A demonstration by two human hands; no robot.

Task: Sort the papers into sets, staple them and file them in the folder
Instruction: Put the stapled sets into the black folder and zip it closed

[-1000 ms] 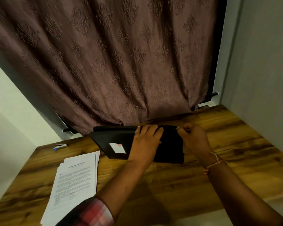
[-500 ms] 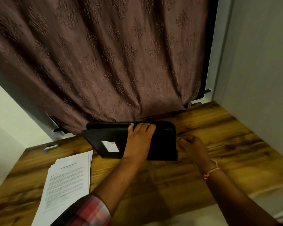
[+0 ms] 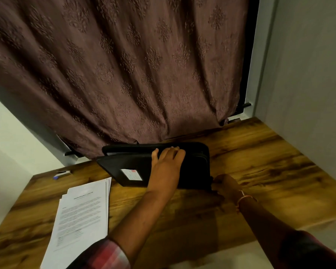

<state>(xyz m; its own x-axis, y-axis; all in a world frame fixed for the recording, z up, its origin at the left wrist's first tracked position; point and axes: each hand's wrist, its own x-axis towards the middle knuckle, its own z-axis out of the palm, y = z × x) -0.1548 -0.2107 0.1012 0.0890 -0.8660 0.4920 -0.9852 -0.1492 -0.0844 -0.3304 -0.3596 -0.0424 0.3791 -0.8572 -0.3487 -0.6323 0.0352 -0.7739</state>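
Left hand (image 3: 166, 167) lies flat and open, pinning the black zip folder (image 3: 196, 167) at 12 o'clock on the table (image 3: 270, 162).
Right hand (image 3: 226, 184) pinches the folder's zip edge at its 5 o'clock corner; papers (image 3: 81, 216) lie at 8 o'clock. Risk: a skewed pull may jam the zip.

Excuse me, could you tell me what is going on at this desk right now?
A person is handling a black folder on the desk. The left hand lies flat on its cover, pressing it down, while the right hand pinches the folder at its near right corner, probably the zip. The papers lie stacked to the left, not yet filed.
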